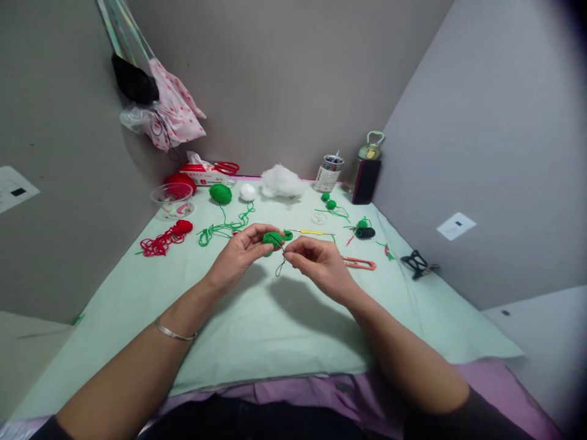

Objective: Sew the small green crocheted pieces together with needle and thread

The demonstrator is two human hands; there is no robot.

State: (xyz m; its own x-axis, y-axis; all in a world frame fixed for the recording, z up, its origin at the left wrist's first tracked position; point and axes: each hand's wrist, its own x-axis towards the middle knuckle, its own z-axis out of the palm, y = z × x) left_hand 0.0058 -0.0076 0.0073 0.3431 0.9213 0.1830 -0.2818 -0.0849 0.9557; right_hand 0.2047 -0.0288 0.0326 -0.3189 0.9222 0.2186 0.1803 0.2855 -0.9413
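Note:
A small green crocheted piece (272,238) is pinched between the thumb and fingers of my left hand (239,252). Close beside it, my right hand (321,264) has thumb and forefinger pressed together on a thin black cord (279,269). The cord runs across the green piece, and a loop of it dangles below my right fingertips. Whether a needle is on it, I cannot tell. Just behind the hands lie a small green crocheted ring (288,235) and a crochet hook with a yellow handle (312,232). Orange thread snips (360,263) rest partly behind my right hand.
Along the back stand a tissue pack (206,173), white stuffing (281,182), a pen holder (328,173) and a dark phone (367,182). Green yarn (221,194), red yarn (164,238) and a clear tub (172,203) sit left. A black stand (418,265) is at right.

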